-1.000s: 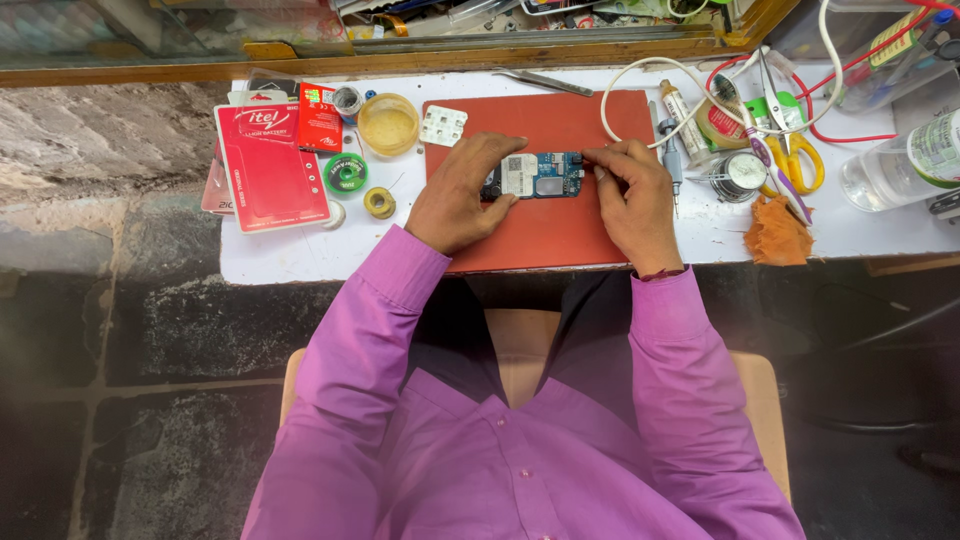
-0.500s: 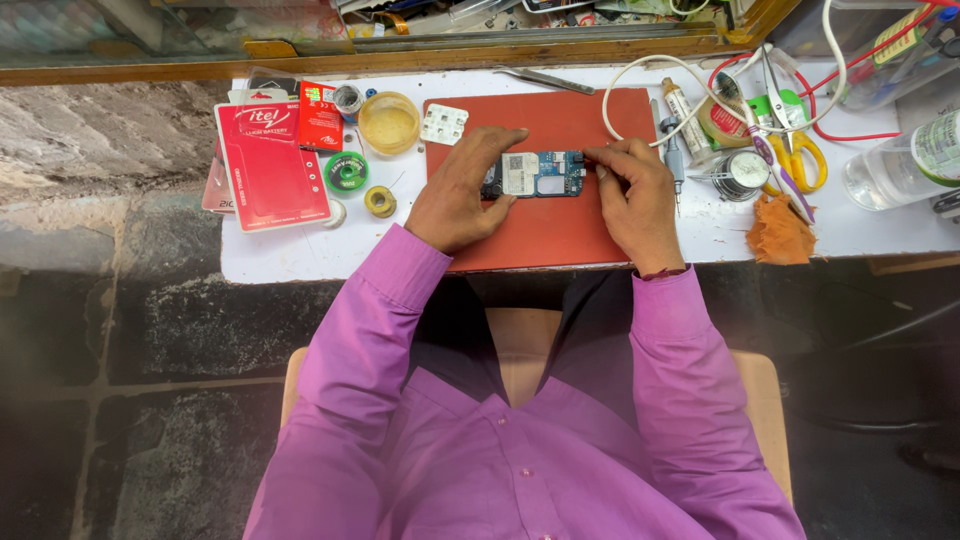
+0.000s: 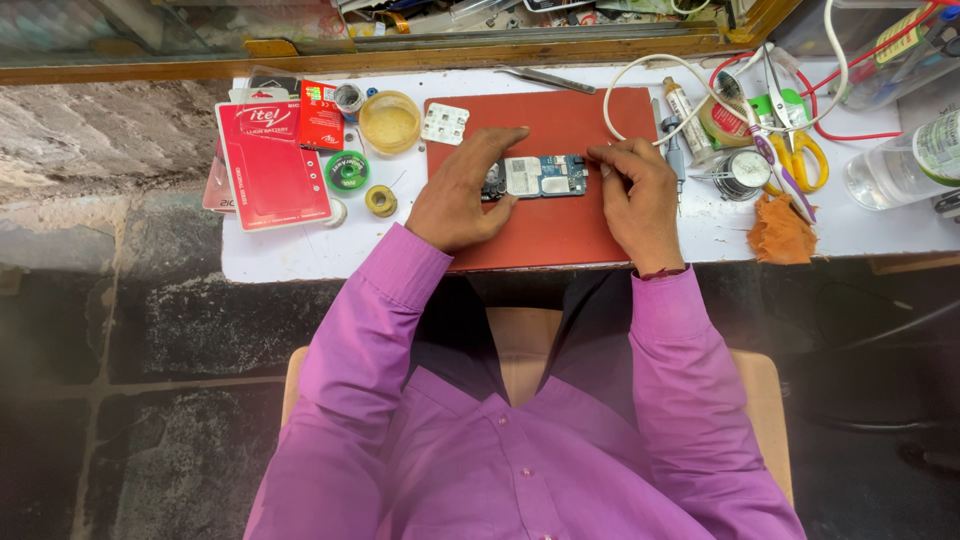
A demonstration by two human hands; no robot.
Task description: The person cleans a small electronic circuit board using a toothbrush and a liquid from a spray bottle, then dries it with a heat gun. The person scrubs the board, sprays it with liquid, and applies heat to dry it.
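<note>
Both hands are on the red mat [image 3: 560, 225], which lies on the white table top [image 3: 300, 255]. The circuit board [image 3: 540, 177] lies flat near the middle of the mat, blue with silver shields, long side running left to right. The left hand [image 3: 462, 195] grips its left end, thumb below, fingers curled over the top edge, palm resting on the mat. The right hand [image 3: 640, 195] sits at the board's right end, fingers bunched and pinched together right at the edge; whether they pinch a small tool or the board itself is too small to tell.

Just above the left hand, a small white keypad piece [image 3: 445, 123] lies on the mat's upper left corner. Off the mat to the left: a round yellow tub [image 3: 389, 121], a green spool [image 3: 347, 170], a small yellow roll [image 3: 380, 200], and a red box [image 3: 272, 165]. To the right of the mat, near the right hand, a round metal tin [image 3: 742, 172], scissors with yellow handles [image 3: 800, 150], an orange cloth [image 3: 780, 230], and a clear bottle [image 3: 900, 160] lying at the far right. Purple sleeves [image 3: 400, 290] reach in from below
</note>
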